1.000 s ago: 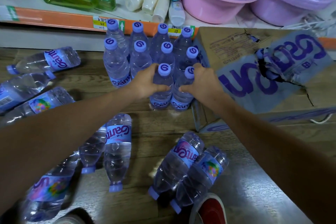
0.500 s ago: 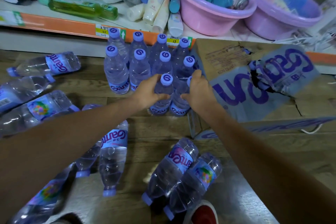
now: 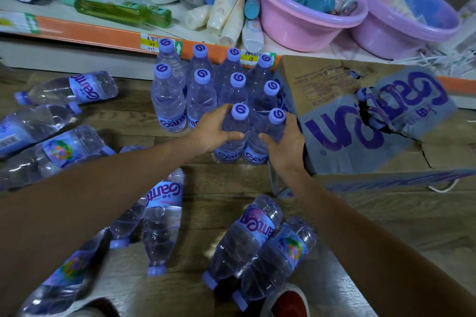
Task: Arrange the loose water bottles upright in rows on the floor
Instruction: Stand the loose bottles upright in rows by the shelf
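Observation:
Several clear water bottles with purple caps stand upright in rows [image 3: 168,100] on the wooden floor, just in front of a shelf. My left hand [image 3: 215,128] grips the front-row bottle [image 3: 235,147] round its shoulder. My right hand [image 3: 286,141] grips the upright bottle beside it [image 3: 257,154]. Both bottles stand on the floor, touching each other. Loose bottles lie on their sides: several at the left [image 3: 69,89], one in the middle [image 3: 162,219], two near my feet [image 3: 244,237].
A torn cardboard box [image 3: 360,121] lies against the rows on the right. The low shelf [image 3: 103,33] behind carries tubes, a green bottle and two pink basins [image 3: 304,23]. My red shoe [image 3: 291,304] shows at the bottom edge.
Both hands have stayed on the two front bottles, shifting them slightly back toward the rows. The view has tilted up a little.

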A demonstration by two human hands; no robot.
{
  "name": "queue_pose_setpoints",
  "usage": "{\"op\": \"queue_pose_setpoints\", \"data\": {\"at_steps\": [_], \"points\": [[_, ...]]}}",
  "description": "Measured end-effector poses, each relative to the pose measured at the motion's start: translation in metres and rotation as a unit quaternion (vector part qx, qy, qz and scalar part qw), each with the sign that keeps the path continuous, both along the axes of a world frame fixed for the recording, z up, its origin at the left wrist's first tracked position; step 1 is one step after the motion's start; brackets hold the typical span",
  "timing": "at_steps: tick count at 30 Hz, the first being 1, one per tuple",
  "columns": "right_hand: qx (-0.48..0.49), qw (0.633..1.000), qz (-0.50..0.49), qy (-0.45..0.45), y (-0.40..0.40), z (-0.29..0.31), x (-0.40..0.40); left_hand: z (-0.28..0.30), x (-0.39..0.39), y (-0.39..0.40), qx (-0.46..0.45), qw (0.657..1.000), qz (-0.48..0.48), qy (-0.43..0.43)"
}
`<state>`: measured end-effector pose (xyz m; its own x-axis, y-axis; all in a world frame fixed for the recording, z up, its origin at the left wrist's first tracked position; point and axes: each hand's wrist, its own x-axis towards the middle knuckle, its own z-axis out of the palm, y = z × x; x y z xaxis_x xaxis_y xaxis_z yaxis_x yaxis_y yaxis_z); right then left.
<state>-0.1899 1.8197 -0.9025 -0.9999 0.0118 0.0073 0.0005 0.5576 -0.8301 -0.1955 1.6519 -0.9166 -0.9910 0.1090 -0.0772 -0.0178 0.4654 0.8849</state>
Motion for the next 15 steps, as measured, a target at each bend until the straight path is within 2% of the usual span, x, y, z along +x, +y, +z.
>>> {"op": "queue_pose_setpoints", "data": {"at_steps": [3,6,9,12,15], "points": [[0.027,0.999,0.022,0.001,0.001,-0.002,-0.004,0.004,-0.001,-0.003,-0.003,1.000,-0.010,-0.022],[-0.008,0.999,0.039,0.008,0.000,-0.001,-0.004,0.009,0.001,-0.006,-0.030,0.997,-0.048,-0.054],[0.027,0.994,0.059,0.093,-0.008,0.008,0.003,0.018,0.012,-0.021,-0.069,0.995,-0.064,-0.027],[0.118,0.950,0.158,0.243,-0.024,0.024,0.015,0.022,0.029,-0.070,-0.205,0.975,-0.090,0.007],[0.201,0.884,0.314,0.283,-0.050,0.019,0.030,0.019,0.060,-0.130,-0.366,0.911,-0.186,0.031]]}}
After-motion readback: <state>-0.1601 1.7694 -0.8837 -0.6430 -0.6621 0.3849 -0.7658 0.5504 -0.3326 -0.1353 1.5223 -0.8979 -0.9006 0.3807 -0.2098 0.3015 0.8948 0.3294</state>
